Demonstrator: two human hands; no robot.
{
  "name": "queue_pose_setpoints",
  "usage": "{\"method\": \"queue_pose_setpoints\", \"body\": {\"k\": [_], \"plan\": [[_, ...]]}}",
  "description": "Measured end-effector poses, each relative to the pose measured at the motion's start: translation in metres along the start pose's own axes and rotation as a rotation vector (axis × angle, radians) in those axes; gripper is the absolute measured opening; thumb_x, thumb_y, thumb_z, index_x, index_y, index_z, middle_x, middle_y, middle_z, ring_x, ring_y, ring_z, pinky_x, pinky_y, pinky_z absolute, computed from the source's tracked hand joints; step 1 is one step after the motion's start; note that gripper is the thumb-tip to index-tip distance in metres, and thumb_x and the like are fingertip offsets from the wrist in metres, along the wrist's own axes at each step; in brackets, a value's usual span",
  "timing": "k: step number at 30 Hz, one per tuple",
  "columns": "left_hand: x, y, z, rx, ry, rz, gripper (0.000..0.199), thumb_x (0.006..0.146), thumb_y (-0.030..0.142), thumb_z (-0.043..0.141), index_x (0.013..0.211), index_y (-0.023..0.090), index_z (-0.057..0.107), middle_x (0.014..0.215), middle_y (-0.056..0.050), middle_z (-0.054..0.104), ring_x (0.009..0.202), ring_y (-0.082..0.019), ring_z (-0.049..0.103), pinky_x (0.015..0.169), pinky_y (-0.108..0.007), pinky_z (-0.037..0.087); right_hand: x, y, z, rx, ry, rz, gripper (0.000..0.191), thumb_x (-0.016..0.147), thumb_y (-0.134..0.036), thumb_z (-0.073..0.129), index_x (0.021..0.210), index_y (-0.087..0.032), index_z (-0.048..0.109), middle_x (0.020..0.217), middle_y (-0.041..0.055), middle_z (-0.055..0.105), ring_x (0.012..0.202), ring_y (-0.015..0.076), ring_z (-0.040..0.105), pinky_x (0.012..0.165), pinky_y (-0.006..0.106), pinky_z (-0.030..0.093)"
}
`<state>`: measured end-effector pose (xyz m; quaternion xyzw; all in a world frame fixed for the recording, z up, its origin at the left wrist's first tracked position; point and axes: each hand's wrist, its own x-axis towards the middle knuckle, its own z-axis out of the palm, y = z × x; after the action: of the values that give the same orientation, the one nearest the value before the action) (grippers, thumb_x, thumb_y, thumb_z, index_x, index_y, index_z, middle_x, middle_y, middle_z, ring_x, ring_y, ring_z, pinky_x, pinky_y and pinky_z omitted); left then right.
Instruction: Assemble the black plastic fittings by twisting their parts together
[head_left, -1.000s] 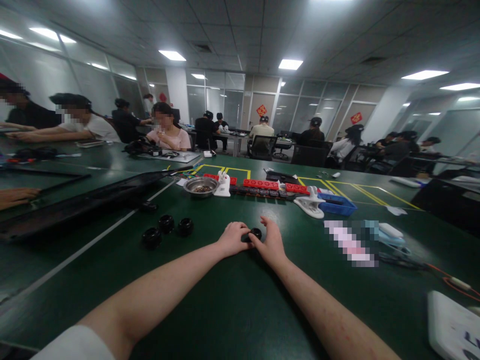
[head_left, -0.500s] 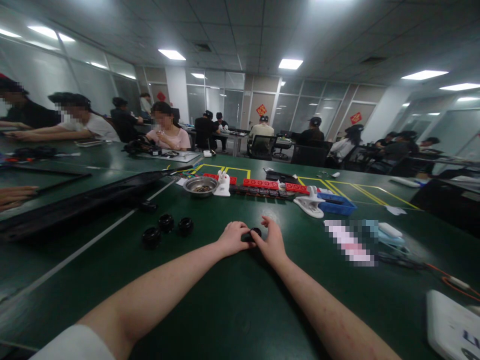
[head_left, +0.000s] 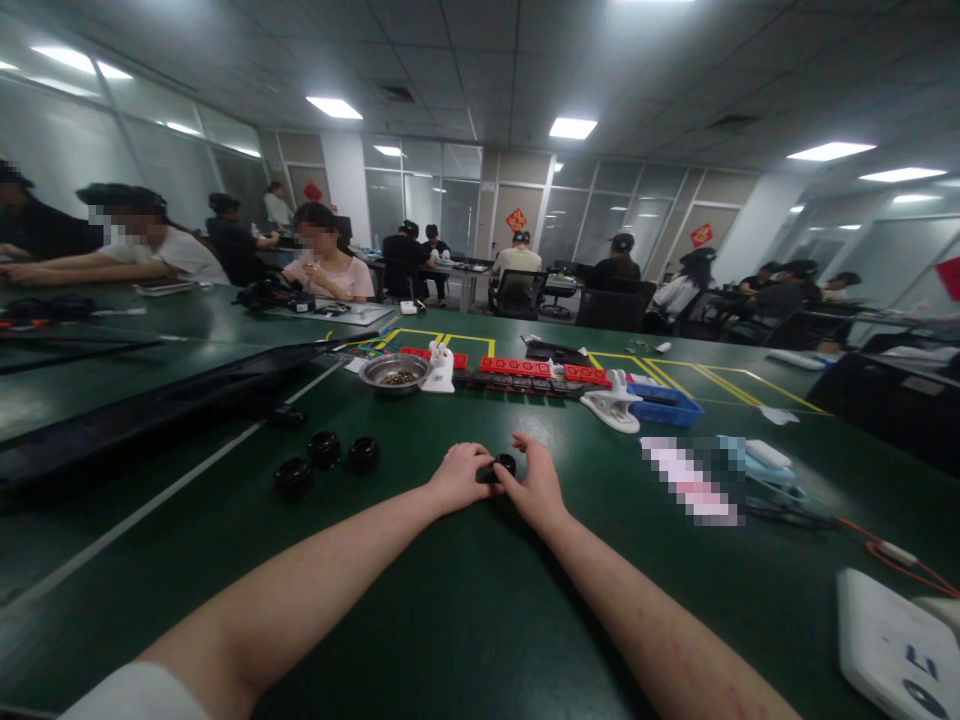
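Observation:
My left hand (head_left: 460,478) is closed on the near-left side of a small round black part (head_left: 505,463) at the middle of the green table. From the right, my right hand (head_left: 539,480) grips the same part, its thumb across the near side and one finger raised above it. Both hands partly cover the part, so its exact kind cannot be made out. Left of my hands sit three glossy black ring-like parts, the nearest one (head_left: 293,479) in front of a second (head_left: 324,449) and a third (head_left: 364,454).
Beyond my hands stand a metal bowl (head_left: 397,374) of small pieces, red strips (head_left: 517,366), white clamp-like stands (head_left: 613,404) and a blue tray (head_left: 667,408). A long black panel (head_left: 165,405) lies left. A white device (head_left: 896,640) rests at right. Co-workers sit around.
The whole scene has shifted slightly left in view. Both hands stay on the small black part, with the fingers barely moved.

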<state>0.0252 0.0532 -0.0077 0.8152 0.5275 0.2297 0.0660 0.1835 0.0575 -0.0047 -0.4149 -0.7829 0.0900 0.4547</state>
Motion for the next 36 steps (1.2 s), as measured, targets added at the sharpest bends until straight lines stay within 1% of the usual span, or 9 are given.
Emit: {"method": "queue_pose_setpoints", "body": {"k": [5,9,13,16,21,25,28,31,36], "plan": [[0.0004,0.0001,-0.0001,0.000,0.000,0.000,0.037,0.068,0.049,0.059,0.093,0.022,0.061,0.097,-0.004,0.056,0.094,-0.023,0.048,0.085,-0.036,0.037,0.0009,0.0011,0.0006,0.003,-0.032,-0.006,0.037,0.070,-0.022,0.053,0.106,-0.016,0.045,0.087,0.0066,0.057,0.084,0.0224,0.053,0.078,0.040,0.042],[0.0012,-0.0010,0.0005,0.002,-0.004,0.000,0.035,0.066,0.048,0.061,0.091,0.023,0.062,0.097,-0.003,0.056,0.093,-0.023,0.048,0.084,-0.036,0.037,0.0000,-0.0020,-0.0010,0.022,-0.059,-0.036,0.042,0.068,-0.014,0.048,0.109,-0.017,0.043,0.094,0.0063,0.058,0.090,0.0210,0.053,0.083,0.038,0.041],[0.0011,-0.0023,0.0023,0.001,0.003,-0.001,0.036,0.066,0.047,0.061,0.092,0.022,0.062,0.098,-0.004,0.055,0.095,-0.023,0.048,0.086,-0.036,0.036,-0.0004,-0.0022,-0.0011,0.005,-0.028,-0.025,0.043,0.070,-0.024,0.052,0.112,-0.015,0.042,0.103,0.0111,0.053,0.098,0.0240,0.049,0.085,0.041,0.039],[0.0006,-0.0022,0.0025,-0.003,0.009,0.000,0.038,0.068,0.049,0.060,0.095,0.022,0.061,0.098,-0.004,0.055,0.095,-0.023,0.048,0.086,-0.036,0.037,0.0005,-0.0001,0.0001,-0.017,-0.011,0.000,0.042,0.070,-0.029,0.055,0.108,-0.014,0.045,0.095,0.0106,0.055,0.090,0.0247,0.051,0.081,0.042,0.041],[0.0002,-0.0014,0.0012,-0.009,0.006,0.004,0.037,0.067,0.049,0.060,0.092,0.022,0.061,0.097,-0.003,0.055,0.094,-0.023,0.048,0.085,-0.036,0.037,0.0010,0.0001,0.0003,-0.016,-0.037,-0.004,0.032,0.069,-0.022,0.053,0.101,-0.016,0.049,0.085,0.0061,0.057,0.081,0.0220,0.053,0.077,0.040,0.042],[0.0007,-0.0023,0.0017,-0.010,0.003,0.006,0.036,0.067,0.049,0.061,0.092,0.023,0.061,0.096,-0.003,0.055,0.094,-0.023,0.048,0.085,-0.036,0.037,0.0000,-0.0007,-0.0003,-0.003,-0.051,-0.028,0.037,0.069,-0.017,0.050,0.106,-0.017,0.046,0.095,0.0071,0.058,0.090,0.0216,0.052,0.082,0.038,0.041],[0.0006,-0.0027,0.0022,-0.010,0.002,0.002,0.037,0.067,0.049,0.060,0.093,0.022,0.061,0.097,-0.003,0.055,0.094,-0.023,0.048,0.086,-0.036,0.036,0.0003,0.0006,0.0001,-0.015,-0.019,-0.009,0.039,0.070,-0.024,0.052,0.107,-0.015,0.045,0.101,0.0106,0.054,0.095,0.0241,0.050,0.083,0.041,0.039],[-0.0002,-0.0018,0.0015,-0.011,0.000,-0.002,0.037,0.067,0.049,0.060,0.093,0.023,0.061,0.098,-0.003,0.055,0.095,-0.023,0.047,0.086,-0.036,0.036,0.0012,0.0020,0.0005,-0.024,0.002,0.019,0.041,0.069,-0.029,0.055,0.106,-0.014,0.046,0.091,0.0097,0.055,0.087,0.0244,0.052,0.079,0.042,0.041],[-0.0005,0.0004,-0.0012,-0.011,-0.007,0.006,0.037,0.067,0.049,0.060,0.093,0.022,0.062,0.097,-0.003,0.056,0.093,-0.022,0.048,0.085,-0.035,0.037,0.0008,0.0008,-0.0008,0.005,-0.041,-0.009,0.040,0.067,-0.019,0.051,0.107,-0.017,0.044,0.087,0.0047,0.058,0.084,0.0209,0.054,0.080,0.038,0.041]]}}
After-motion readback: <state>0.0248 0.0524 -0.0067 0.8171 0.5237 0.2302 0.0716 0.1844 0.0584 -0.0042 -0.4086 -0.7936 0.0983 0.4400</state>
